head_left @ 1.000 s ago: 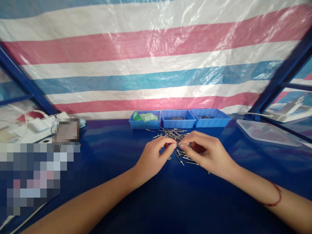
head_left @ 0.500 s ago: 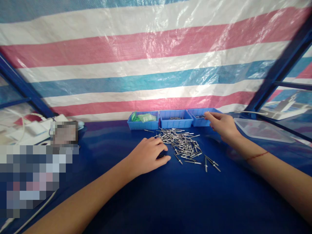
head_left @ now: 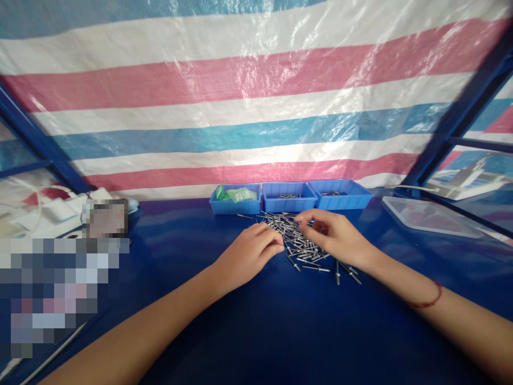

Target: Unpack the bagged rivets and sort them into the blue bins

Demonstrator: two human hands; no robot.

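Note:
A loose pile of silver pop rivets (head_left: 300,243) lies on the blue tabletop between my hands. At the pile's left edge, my left hand (head_left: 250,251) has thumb and forefinger brought together. Whatever sits between those fingertips is too small or hidden to make out. Over the right side of the pile is my right hand (head_left: 339,235), thumb and forefinger apart, with nothing visible between them. Behind the pile stand a middle blue bin (head_left: 289,203) and a right blue bin (head_left: 344,201), each with some rivets inside.
The left blue bin (head_left: 235,206) holds green and clear plastic packets. A clear plastic lid (head_left: 430,216) lies at the right. White power strips and cables (head_left: 60,208) are on the left, near a blurred patch. A striped tarp (head_left: 256,123) hangs behind, between blue frame posts.
My right hand has moved left and nearer, from the right bin to above the rivet pile. My left hand has shifted slightly right, its thumb and forefinger closing together.

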